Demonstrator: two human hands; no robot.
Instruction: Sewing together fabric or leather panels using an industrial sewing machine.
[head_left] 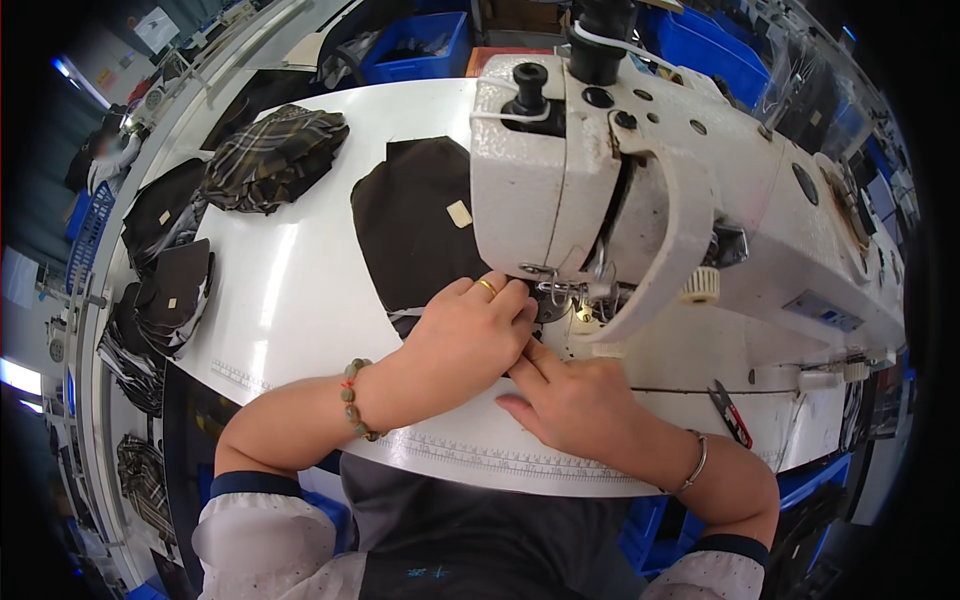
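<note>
my left hand [468,335] and right hand [565,395] press flat, fingers together, on the dark brown cloth piece [415,235] under the white sewing machine [640,180] needle, most of it not yet sewn beyond my fingers.

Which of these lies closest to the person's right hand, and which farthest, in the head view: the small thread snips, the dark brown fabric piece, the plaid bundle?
From the right hand:
1. Dark brown fabric piece, just ahead, running under both hands.
2. Thread snips, off to its right on the table.
3. Plaid bundle, far off at the table's back left.
</note>
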